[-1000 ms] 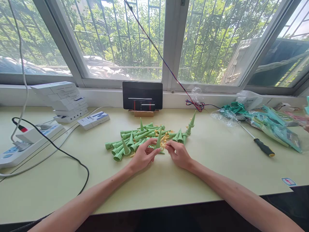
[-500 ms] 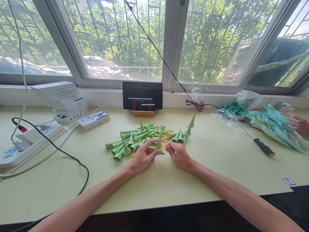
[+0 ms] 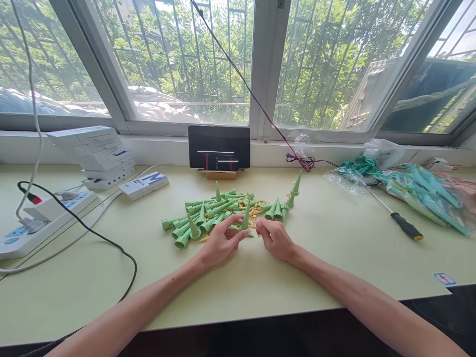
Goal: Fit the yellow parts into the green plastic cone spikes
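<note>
Between the thumb and fingers of my left hand (image 3: 220, 242) is a green plastic cone-shaped spike (image 3: 246, 217), held upright with its point up. My right hand (image 3: 275, 239) is closed in a pinch just to the right of it; whatever lies between its fingertips is too small and hidden to make out. Behind my hands spreads a pile of green spikes (image 3: 215, 208), most lying down and a few standing. Small yellow plastic pieces (image 3: 254, 212) lie mixed among them. Right of the pile stand joined green spikes (image 3: 293, 193), beside a few single ones (image 3: 274, 210).
At the back stands a black tablet (image 3: 219, 139) on a stand. To the left are stacked white boxes (image 3: 100, 153), a power strip (image 3: 55, 223) and cables. On the right lie a screwdriver (image 3: 406, 226) and bagged green pieces (image 3: 427, 191), where another person's blurred hand (image 3: 463, 186) reaches in.
My hands have hardly moved, and the spike stays in my left hand. At the far right, the other person's hand and the bagged green pieces have shifted slightly.
</note>
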Action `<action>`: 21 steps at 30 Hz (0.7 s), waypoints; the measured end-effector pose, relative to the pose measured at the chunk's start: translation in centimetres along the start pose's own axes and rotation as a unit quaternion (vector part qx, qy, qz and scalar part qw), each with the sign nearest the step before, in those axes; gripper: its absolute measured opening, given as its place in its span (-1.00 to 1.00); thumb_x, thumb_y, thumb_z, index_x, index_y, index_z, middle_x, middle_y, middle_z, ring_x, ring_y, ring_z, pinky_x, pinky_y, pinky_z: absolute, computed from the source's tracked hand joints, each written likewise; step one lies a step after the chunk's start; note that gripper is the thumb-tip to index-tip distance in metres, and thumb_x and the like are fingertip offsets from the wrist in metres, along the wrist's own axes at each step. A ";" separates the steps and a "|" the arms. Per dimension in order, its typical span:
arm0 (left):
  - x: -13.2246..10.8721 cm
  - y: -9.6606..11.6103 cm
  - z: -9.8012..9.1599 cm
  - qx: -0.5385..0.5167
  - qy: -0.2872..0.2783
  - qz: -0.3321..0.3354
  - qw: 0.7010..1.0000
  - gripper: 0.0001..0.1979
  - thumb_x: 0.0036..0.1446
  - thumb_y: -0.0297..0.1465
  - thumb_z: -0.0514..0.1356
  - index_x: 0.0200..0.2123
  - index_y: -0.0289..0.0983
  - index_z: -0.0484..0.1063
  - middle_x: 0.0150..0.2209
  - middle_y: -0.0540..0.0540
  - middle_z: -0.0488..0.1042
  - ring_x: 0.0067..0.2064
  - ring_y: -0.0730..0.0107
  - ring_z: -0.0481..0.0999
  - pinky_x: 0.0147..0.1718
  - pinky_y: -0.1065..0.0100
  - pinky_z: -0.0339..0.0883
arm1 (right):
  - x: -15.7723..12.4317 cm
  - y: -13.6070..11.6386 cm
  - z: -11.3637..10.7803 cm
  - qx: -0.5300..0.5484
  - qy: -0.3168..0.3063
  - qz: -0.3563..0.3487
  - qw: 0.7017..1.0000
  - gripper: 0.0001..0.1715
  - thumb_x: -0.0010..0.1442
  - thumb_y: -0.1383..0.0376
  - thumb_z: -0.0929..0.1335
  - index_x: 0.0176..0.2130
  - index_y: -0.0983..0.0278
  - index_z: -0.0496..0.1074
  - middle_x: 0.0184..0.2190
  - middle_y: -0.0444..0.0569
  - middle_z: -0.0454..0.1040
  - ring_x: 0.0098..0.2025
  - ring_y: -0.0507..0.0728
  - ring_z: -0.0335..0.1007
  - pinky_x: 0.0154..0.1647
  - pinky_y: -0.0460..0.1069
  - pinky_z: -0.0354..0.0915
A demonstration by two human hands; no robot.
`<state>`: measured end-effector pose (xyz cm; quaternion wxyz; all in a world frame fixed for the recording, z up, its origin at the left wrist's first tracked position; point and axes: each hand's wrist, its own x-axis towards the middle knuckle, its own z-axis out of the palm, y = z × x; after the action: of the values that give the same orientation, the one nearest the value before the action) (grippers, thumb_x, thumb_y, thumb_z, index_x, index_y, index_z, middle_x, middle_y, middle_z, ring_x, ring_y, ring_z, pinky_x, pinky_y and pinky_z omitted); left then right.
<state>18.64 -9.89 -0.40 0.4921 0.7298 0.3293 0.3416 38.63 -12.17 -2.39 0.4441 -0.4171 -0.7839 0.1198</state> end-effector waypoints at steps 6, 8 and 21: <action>0.0 0.3 0.0 0.011 0.008 -0.010 1.000 -0.60 0.23 -0.18 0.17 0.03 -0.27 0.27 -0.64 0.14 0.27 -0.63 0.53 0.27 -0.65 0.50 0.20 | 0.1 -0.1 0.1 0.016 0.007 0.018 1.000 -0.61 0.39 0.27 0.14 -0.46 0.27 0.25 -0.59 -0.17 0.23 -0.58 -0.01 0.05 -0.48 -0.08 0.05; 0.0 0.2 0.0 0.010 0.016 -0.014 1.000 -0.60 0.23 -0.17 0.17 0.04 -0.27 0.27 -0.64 0.14 0.27 -0.64 0.53 0.26 -0.65 0.48 0.20 | 0.2 -0.1 0.0 0.023 0.012 0.026 0.999 -0.62 0.39 0.25 0.15 -0.46 0.27 0.26 -0.59 -0.18 0.21 -0.57 -0.01 0.03 -0.49 -0.08 0.05; -0.1 0.2 0.1 0.071 0.033 0.001 0.997 -0.52 0.22 -0.15 0.17 0.10 -0.31 0.31 -0.55 0.04 0.38 -0.55 0.45 0.37 -0.57 0.42 0.34 | 0.2 0.0 0.1 0.035 -0.011 0.032 0.999 -0.58 0.37 0.15 0.20 -0.47 0.28 0.29 -0.60 -0.18 0.18 -0.55 -0.01 0.04 -0.49 -0.09 0.04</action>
<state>18.70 -10.06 -0.22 0.4277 0.7517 0.3677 0.3418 38.53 -12.04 -2.33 0.4459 -0.4252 -0.7700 0.1657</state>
